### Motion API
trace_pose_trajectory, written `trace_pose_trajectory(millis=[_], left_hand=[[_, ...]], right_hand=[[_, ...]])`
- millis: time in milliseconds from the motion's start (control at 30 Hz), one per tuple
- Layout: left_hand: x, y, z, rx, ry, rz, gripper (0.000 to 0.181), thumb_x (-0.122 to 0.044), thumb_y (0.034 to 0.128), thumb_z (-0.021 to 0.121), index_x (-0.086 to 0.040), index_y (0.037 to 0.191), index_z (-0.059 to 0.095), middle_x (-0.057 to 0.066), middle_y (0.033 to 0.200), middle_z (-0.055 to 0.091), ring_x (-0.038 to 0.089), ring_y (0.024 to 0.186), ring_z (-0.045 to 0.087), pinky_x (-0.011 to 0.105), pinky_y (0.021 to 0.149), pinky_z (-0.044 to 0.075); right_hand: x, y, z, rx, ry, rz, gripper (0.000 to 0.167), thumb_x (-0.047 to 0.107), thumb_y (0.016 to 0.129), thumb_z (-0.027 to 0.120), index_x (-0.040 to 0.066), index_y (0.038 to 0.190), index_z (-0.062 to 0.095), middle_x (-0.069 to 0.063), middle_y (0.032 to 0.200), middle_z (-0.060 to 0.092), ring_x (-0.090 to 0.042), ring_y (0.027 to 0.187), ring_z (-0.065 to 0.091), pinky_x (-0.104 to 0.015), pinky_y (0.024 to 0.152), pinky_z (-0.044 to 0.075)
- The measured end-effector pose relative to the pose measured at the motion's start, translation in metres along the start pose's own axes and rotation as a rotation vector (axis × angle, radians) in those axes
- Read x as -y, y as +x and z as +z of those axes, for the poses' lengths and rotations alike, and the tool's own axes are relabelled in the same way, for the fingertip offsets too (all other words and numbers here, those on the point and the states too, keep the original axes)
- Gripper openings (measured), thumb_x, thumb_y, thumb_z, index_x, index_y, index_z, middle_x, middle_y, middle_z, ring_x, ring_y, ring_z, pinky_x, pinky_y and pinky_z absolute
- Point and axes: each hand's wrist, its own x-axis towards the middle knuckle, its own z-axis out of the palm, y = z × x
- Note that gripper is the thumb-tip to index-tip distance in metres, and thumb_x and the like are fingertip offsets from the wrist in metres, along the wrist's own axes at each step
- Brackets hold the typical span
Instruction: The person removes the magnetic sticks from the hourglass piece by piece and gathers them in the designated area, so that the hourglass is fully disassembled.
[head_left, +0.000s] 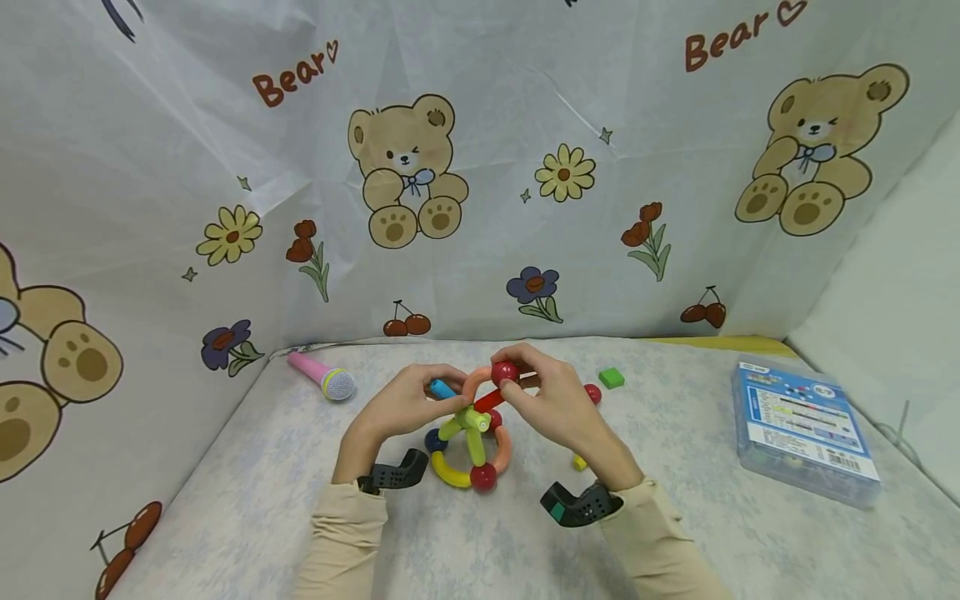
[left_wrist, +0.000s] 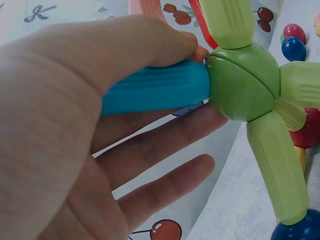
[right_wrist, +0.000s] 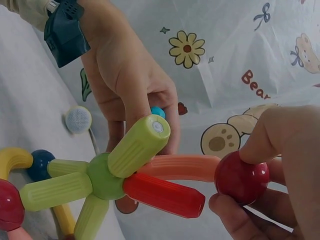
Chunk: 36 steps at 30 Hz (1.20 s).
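Note:
My left hand (head_left: 405, 404) pinches a blue rod (left_wrist: 155, 89) beside the green hub ball (left_wrist: 245, 82) of a magnetic stick-and-ball build. Between the thumb and fingers of my right hand (head_left: 555, 404) is a red ball (right_wrist: 241, 177), meeting the end of a curved orange rod (right_wrist: 185, 167). A straight red rod (right_wrist: 165, 195) juts from the hub, its tip apart from that ball. Light green rods (right_wrist: 57, 191) spread from the hub as legs. Below, a ring joins a yellow curved rod (head_left: 450, 472), a dark blue ball (head_left: 435, 440) and a lower red ball (head_left: 483, 477).
A pink toy microphone (head_left: 321, 375) lies at the back left. To the right are a green block (head_left: 611, 378), a loose red ball (head_left: 593, 393) and a small yellow piece (head_left: 580, 462). A plastic case with a blue label (head_left: 806, 429) sits at the far right.

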Motion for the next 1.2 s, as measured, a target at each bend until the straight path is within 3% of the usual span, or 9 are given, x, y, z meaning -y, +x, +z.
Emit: trace_pose_trajectory(millis=[333,600,967,1200], left_hand=[[-0.004,0.003,0.003,-0.036,0.058,-0.032,0.025,-0.030,0.0969,0.074,-0.015,0.116,0.076,-0.003,0.100,0.076,0.011,0.087,0.068,0.032,0.084,0.057],[-0.006,0.001,0.002,-0.043,0.089,-0.050,0.026,-0.033,0.0962,0.075,-0.016,0.116,0.076,-0.005,0.101,0.076,0.011,0.093,0.068,0.036,0.087,0.057],[-0.006,-0.001,0.003,-0.020,0.069,-0.058,0.028,-0.034,0.0967,0.074,-0.015,0.118,0.076,-0.003,0.106,0.076,0.012,0.093,0.067,0.034,0.086,0.057],[-0.006,-0.002,0.002,-0.016,0.076,-0.052,0.026,-0.034,0.0968,0.074,-0.015,0.115,0.076,-0.003,0.103,0.075,0.012,0.089,0.064,0.032,0.081,0.055]], right_hand=[[0.001,-0.001,-0.001,0.002,-0.010,-0.010,0.024,0.009,0.096,0.066,0.011,0.120,0.070,-0.003,0.114,0.074,-0.020,0.095,0.073,-0.037,0.086,0.061],[-0.001,-0.001,-0.017,-0.131,0.028,-0.013,0.030,0.005,0.096,0.066,0.010,0.126,0.067,-0.007,0.115,0.072,-0.022,0.099,0.071,-0.035,0.083,0.060],[-0.024,0.001,-0.042,-0.158,-0.081,0.016,0.035,0.006,0.097,0.069,0.005,0.132,0.065,-0.015,0.126,0.067,-0.030,0.111,0.069,-0.046,0.093,0.059],[-0.046,0.002,-0.051,-0.143,-0.106,0.085,0.035,0.009,0.098,0.070,0.004,0.132,0.064,-0.016,0.128,0.065,-0.033,0.114,0.068,-0.047,0.095,0.058]])
